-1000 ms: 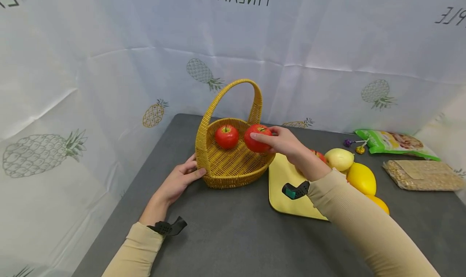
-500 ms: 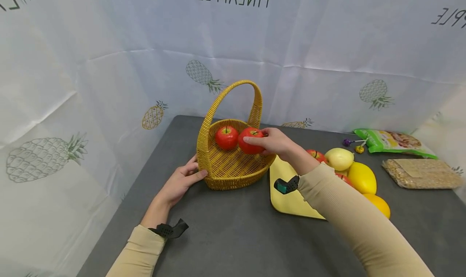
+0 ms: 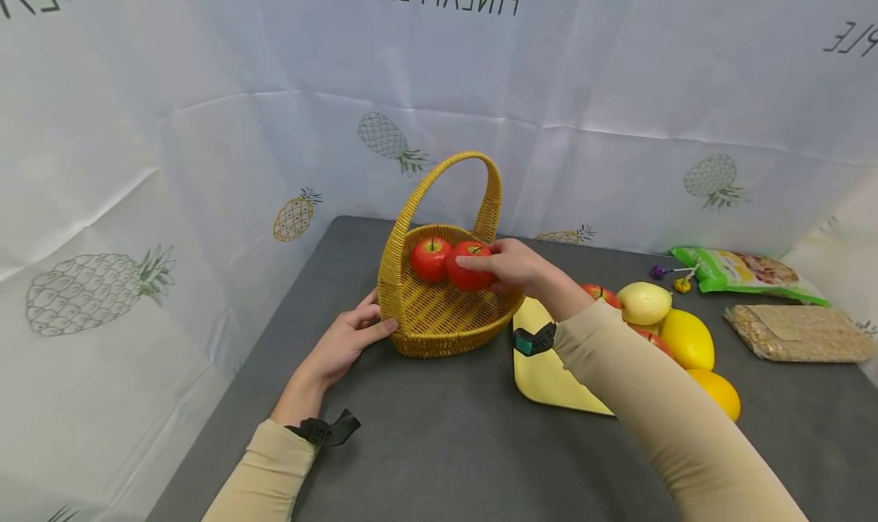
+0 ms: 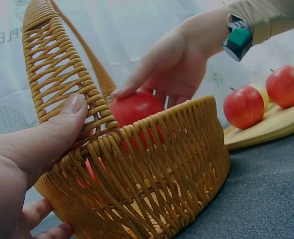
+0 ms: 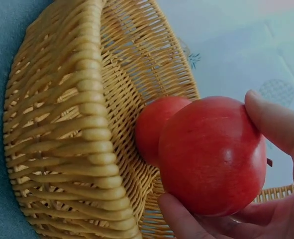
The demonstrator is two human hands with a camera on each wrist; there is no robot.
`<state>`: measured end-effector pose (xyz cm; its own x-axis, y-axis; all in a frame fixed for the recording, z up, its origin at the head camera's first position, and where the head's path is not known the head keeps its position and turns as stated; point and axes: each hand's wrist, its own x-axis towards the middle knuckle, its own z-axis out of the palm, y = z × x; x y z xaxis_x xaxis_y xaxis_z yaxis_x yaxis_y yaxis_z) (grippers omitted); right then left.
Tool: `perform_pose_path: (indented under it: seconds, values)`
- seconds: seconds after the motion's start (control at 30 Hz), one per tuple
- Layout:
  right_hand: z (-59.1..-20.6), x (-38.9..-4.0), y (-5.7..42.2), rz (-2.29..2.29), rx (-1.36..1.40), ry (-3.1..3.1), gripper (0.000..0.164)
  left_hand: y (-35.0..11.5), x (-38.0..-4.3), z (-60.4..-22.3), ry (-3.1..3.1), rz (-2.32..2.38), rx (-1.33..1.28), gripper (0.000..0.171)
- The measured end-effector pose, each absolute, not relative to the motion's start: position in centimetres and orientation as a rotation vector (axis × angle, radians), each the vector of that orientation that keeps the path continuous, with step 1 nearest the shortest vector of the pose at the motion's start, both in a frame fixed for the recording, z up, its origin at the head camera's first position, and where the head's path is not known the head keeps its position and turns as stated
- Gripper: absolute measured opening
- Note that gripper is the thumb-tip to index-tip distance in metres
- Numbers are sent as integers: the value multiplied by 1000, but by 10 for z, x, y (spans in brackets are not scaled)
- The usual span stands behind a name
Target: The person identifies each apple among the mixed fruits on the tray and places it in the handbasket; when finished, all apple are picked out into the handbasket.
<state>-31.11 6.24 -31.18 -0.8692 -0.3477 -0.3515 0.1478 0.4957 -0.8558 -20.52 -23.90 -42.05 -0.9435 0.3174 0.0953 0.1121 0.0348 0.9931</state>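
A heart-shaped wicker basket (image 3: pixel 442 344) with a tall arched handle stands on the dark table. My left hand (image 3: pixel 345 341) grips its left side; in the left wrist view the thumb (image 4: pixel 62 122) lies over the foot of the handle and the fingers are on the outer wall. Inside, towards the back, sits a red apple (image 3: pixel 430 260). My right hand (image 3: pixel 517 266) holds a second red apple (image 3: pixel 469 270) between thumb and fingers, over the basket's right part. In the right wrist view this held apple (image 5: pixel 214 154) overlaps the other apple (image 5: pixel 151 132).
Right of the basket lies a yellow tray (image 3: pixel 549 381) bearing more red apples (image 3: pixel 600 295), a pale yellow fruit (image 3: pixel 645 303) and bright yellow fruits (image 3: pixel 688 341). Further right are two wrapped lollipops (image 3: pixel 681 285), a green food bag (image 3: pixel 754 272) and a clear grain pack (image 3: pixel 799 333).
My right hand has carried its apple left and slightly down, up beside the apple in the basket. The left hand keeps its grip on the basket.
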Motion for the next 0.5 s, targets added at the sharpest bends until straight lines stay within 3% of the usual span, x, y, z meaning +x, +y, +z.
perform_pose_path:
  seconds: [0.5]
  values:
    - [-315, -320, 61, -1296, -121, 2281, 72, -238, -205, -418, 2138, 2036, 431, 34]
